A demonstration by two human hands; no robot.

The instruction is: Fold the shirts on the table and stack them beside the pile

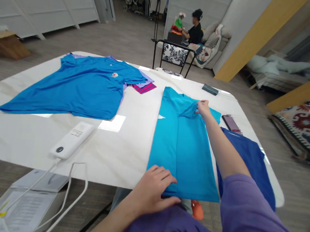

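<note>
A turquoise T-shirt (189,150) lies lengthwise on the white table (131,149), partly folded, with a crease running down its middle. My right hand (203,108) reaches to its far end, fingertips pinched on the fabric by the neck and sleeve. At the near hem, my left hand (156,187) rests with fingers spread and thumb apart, partly over the shirt's lower left corner. A dark blue garment (250,161) lies to the right, partly hidden by my right arm. Spread out on the left is a bright blue T-shirt (82,86) with a small round badge.
Under the bright blue shirt, lilac cloth (146,83) and pink-striped fabric (144,88) show. A white power strip (73,138) trails its cable off the near edge. A phone (231,123) and a dark case (210,89) lie right. Beyond stands a chair (174,54); a person (196,30) sits farther back.
</note>
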